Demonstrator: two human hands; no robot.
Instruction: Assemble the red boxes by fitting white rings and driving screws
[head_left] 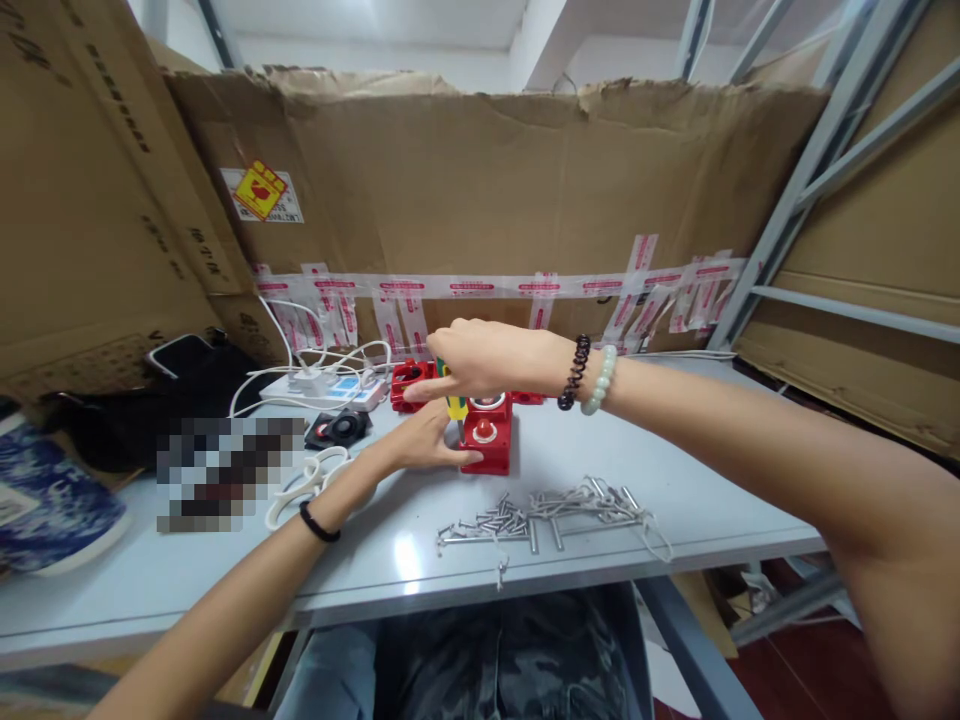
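A red box-shaped housing (pixel 495 458) with a round red button on a white ring stands on the white table. My right hand (pixel 487 358) is wrapped round the handle of a yellow-and-green screwdriver (pixel 457 406), which points down at the left edge of the housing. Against the left side of that housing rests my left hand (pixel 427 440), its thumb along the front and its fingers partly hidden behind the screwdriver. More red parts (pixel 409 384) lie just behind the hands. The screw under the screwdriver tip is too small to make out.
Loose screws (pixel 499 518) and metal rods with string (pixel 592 500) lie near the table's front edge. To the left are white scissor-like handles (pixel 289 495), a black round part (pixel 346 427), a power strip (pixel 367 393) with cables and a blue-white object (pixel 56 500). Cardboard (pixel 487 190) walls the back.
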